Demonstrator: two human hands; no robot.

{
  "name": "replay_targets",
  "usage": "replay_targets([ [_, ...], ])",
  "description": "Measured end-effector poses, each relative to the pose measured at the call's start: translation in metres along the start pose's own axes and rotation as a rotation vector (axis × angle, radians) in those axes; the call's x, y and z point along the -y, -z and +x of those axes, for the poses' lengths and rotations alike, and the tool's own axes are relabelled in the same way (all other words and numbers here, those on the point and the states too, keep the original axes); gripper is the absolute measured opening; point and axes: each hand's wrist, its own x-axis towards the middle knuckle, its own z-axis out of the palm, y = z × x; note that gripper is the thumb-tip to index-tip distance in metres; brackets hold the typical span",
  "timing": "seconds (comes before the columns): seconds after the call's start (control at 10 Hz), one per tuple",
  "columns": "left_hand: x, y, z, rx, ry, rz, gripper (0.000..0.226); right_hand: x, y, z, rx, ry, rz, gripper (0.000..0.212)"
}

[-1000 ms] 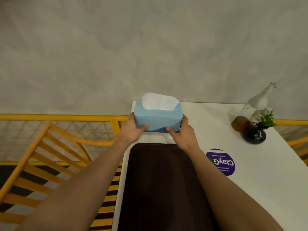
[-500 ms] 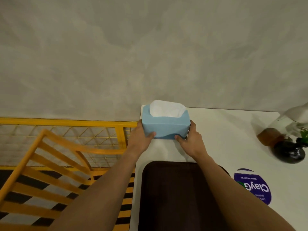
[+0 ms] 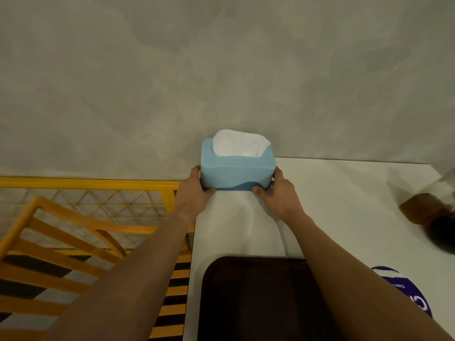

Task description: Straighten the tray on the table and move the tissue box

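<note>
The blue tissue box (image 3: 237, 172) now sits at the far left corner of the white table (image 3: 344, 205), hard up by the grey wall (image 3: 221, 70), with a white tissue (image 3: 240, 143) bulging out of its top. A second ago it was nearer the dark tray (image 3: 258, 299), almost at the tray's far rim; now a bare strip of table separates the two, so the box has been carried away from the tray toward the wall. Whether its base already rests on the table or hangs just above it cannot be told.

The left hand (image 3: 194, 193) grips the box's left end and the right hand (image 3: 277, 193) grips its right end, thumbs tucked under the near lower edge, fingers wrapped round the sides.

The tray, nearer the person than the box, lies with its long sides running roughly parallel to the table's left edge, so it looks straightened. Right of the tray a purple sticker (image 3: 413, 296) shows, and further right of the box a blurred dark vase (image 3: 440, 232) stands at the frame's edge. Left of the table is yellow railing (image 3: 86, 190).

By my reading the move is nearly finished; only setting down and letting go remain.
</note>
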Motion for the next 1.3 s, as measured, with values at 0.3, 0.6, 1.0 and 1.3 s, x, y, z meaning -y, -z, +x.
replay_targets([
  [0.3, 0.001, -0.003, 0.015, -0.035, -0.009, 0.106, 0.041, -0.007, 0.0, 0.019, 0.03, -0.03, -0.159, 0.058],
  [0.6, -0.002, -0.003, 0.024, -0.016, 0.005, 0.108, 0.039, -0.006, 0.0, 0.029, 0.063, -0.04, -0.273, 0.056],
  [1.0, -0.001, -0.007, 0.022, -0.037, 0.01, 0.163, 0.041, -0.009, 0.001, 0.029, 0.045, 0.002, -0.299, 0.054],
  [1.3, -0.002, -0.001, 0.02, 0.026, 0.009, 0.104, 0.053, 0.004, 0.006, 0.028, 0.09, -0.038, -0.273, 0.06],
])
